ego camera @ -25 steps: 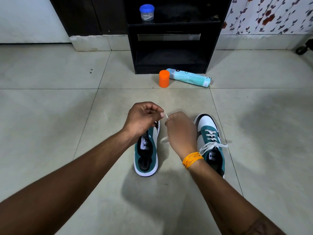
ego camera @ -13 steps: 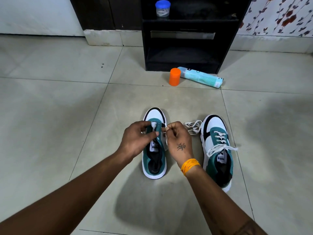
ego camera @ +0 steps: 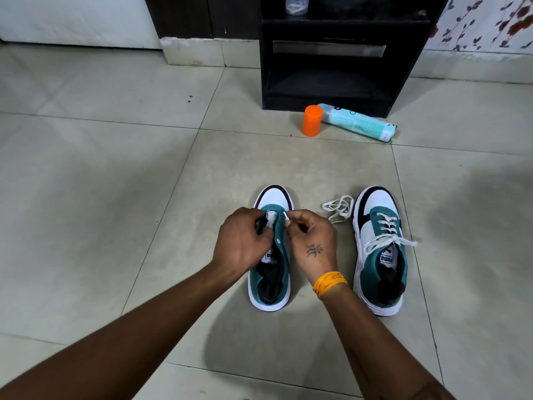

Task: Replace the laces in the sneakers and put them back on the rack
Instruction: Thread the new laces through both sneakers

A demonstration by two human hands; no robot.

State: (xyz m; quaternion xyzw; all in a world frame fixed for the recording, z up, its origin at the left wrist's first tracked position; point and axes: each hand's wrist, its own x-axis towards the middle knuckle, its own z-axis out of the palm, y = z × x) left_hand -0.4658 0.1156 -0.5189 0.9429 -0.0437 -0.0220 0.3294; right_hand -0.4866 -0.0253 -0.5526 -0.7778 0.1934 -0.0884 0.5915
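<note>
1. Two sneakers stand side by side on the tiled floor [ego camera: 115, 197], toes toward the rack [ego camera: 326, 79]; both are teal, white and black.
2. The left sneaker [ego camera: 269, 284] has bare eyelets; both hands work at its front.
3. The left hand [ego camera: 243, 243] curls its fingers round the left eyelet flap, gripping it.
4. The right hand [ego camera: 313, 241] pinches the white lace tip [ego camera: 286, 215] between thumb and finger, just above the right-side eyelets; one orange band [ego camera: 329, 282] circles that wrist.
5. One loose lace [ego camera: 340, 207] lies in loops on the floor between the two toes, touching neither toe that I can tell; whether it runs into the pinched tip is hidden by the hand.
6. The right sneaker [ego camera: 380, 252] is fully laced in white and tied in a bow, well apart from both hands.
7. By the rack's front edge: one orange cap [ego camera: 312, 120] upright; one pale blue can [ego camera: 359, 122] lying on its side just beside it.
8. One clear jar [ego camera: 297, 4] sits on the rack's upper shelf.
</note>
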